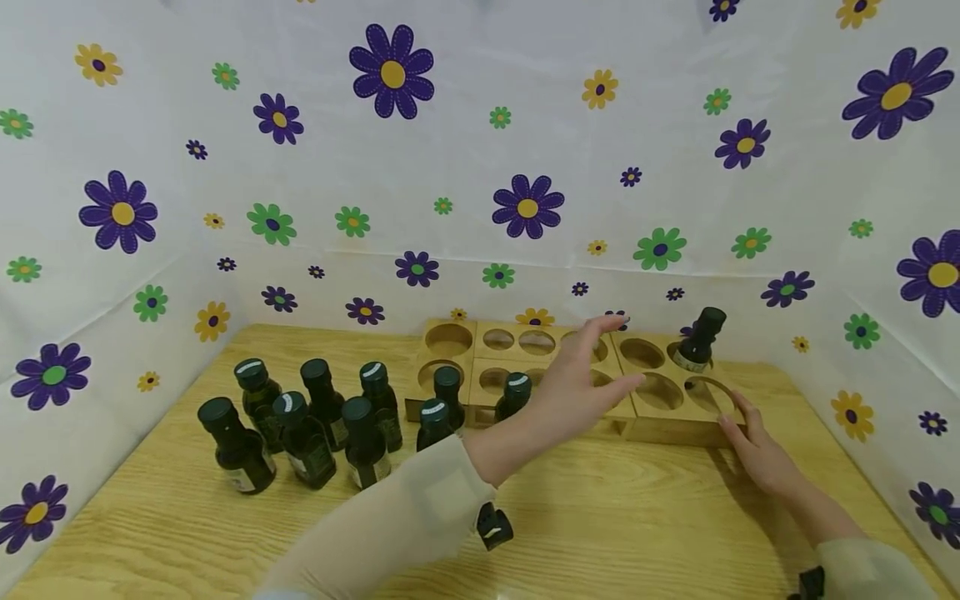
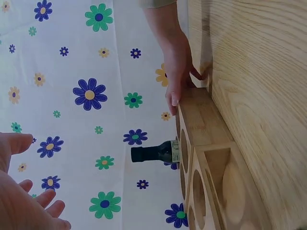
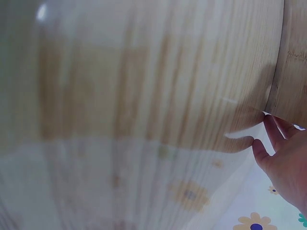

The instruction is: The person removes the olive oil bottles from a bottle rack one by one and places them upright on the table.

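Over the wooden rack (image 1: 675,429) my left hand (image 1: 570,383) hovers with spread fingers and nothing between them. The left wrist view also shows this empty hand (image 2: 21,199), apart from the rack. My right hand (image 1: 767,454) holds the rack's right front corner, thumb at the front and fingers along the end. In the right wrist view, the right hand's fingers (image 3: 276,136) touch that corner. One dark bottle (image 1: 701,337) with a black cap stands tilted in a back-right hole. The left forearm partly hides the rack's middle holes.
Several dark green bottles (image 1: 307,454) with black caps stand on the wooden table (image 1: 600,525), left of and in front of the rack. A white flower-patterned cloth (image 1: 465,158) surrounds the table at the back and sides.
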Motion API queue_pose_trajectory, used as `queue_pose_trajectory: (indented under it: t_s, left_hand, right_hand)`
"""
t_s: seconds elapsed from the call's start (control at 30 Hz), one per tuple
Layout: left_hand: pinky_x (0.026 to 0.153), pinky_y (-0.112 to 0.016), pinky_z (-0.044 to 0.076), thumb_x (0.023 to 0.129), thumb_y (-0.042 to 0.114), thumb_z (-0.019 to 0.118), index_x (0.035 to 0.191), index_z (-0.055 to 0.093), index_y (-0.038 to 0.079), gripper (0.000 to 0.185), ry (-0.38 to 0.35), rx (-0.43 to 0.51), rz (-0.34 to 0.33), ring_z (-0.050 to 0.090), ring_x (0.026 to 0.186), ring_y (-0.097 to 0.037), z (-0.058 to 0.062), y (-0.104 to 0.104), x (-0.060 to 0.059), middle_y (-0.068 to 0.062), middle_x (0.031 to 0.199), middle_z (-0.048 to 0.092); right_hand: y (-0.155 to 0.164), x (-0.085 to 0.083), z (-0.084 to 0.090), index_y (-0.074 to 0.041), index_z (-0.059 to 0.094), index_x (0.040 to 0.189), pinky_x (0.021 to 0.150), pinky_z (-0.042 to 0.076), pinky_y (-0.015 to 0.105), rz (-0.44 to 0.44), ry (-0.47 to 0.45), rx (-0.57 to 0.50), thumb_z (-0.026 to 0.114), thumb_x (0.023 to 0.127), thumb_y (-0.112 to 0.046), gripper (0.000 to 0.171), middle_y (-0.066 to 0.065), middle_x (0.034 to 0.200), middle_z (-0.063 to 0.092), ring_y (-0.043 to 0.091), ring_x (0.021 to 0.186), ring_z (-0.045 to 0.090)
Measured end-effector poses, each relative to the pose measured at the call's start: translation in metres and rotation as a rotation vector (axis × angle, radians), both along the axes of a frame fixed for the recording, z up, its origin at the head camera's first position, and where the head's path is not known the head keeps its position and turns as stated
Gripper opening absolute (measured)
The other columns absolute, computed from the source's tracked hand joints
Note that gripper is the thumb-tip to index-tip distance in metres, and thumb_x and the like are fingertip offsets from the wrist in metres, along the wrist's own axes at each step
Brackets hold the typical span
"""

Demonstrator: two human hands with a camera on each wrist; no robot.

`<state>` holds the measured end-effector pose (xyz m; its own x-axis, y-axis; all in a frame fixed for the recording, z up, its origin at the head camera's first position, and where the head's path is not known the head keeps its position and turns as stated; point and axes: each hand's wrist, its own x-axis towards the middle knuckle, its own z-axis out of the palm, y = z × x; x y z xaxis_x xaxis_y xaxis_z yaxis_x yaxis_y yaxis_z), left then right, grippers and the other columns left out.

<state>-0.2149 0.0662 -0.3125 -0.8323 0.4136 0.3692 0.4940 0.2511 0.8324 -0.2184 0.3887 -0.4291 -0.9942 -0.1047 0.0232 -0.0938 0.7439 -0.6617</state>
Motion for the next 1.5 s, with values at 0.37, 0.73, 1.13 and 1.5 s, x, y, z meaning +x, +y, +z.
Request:
queue_pose_trajectory:
  t_s: [0.37,0.73,1.13,1.5]
  left_hand:
    - [0.105,-0.042,0.037,0.096,0.027,0.064,0.144,0.039,0.022,0.055,-0.089,0.115,0.046,0.04,0.133,-0.013,-0.014,0.04,-0.024,0.007,0.145,0.044]
    - [0.1,-0.035,0.041,0.091,0.019,0.071,0.135,0.05,0.02,0.049,-0.204,0.265,0.166,0.049,0.123,-0.014,-0.047,0.073,-0.062,0.011,0.129,0.055]
    - [0.1,-0.036,0.041,0.089,0.02,0.073,0.132,0.054,0.025,0.047,-0.251,0.233,0.156,0.05,0.123,-0.019,-0.084,0.094,-0.095,0.006,0.128,0.056]
    - [0.104,-0.032,0.039,0.09,0.017,0.072,0.139,0.049,0.02,0.054,-0.16,0.098,0.025,0.048,0.128,-0.019,-0.082,0.113,-0.107,-0.002,0.138,0.053]
  right_hand:
    - [-0.004,-0.009,0.003,0.002,-0.008,0.152,0.093,0.02,0.077,0.001,0.003,-0.003,0.024,0.108,-0.036,0.066,0.042,0.148,0.001,0.07,0.123,0.018]
    - [-0.007,-0.012,0.007,0.004,-0.007,0.151,0.093,0.022,0.076,0.007,-0.004,0.011,0.023,0.108,-0.037,0.066,0.043,0.147,0.004,0.069,0.122,0.023]
    - [-0.008,-0.01,-0.003,0.006,-0.004,0.15,0.094,0.024,0.075,0.018,0.019,-0.005,0.025,0.108,-0.032,0.064,0.044,0.147,0.003,0.066,0.122,0.026]
    - [-0.004,0.001,0.0,0.005,-0.003,0.151,0.092,0.026,0.074,-0.028,0.023,0.017,0.025,0.108,-0.032,0.063,0.045,0.146,0.005,0.067,0.12,0.028]
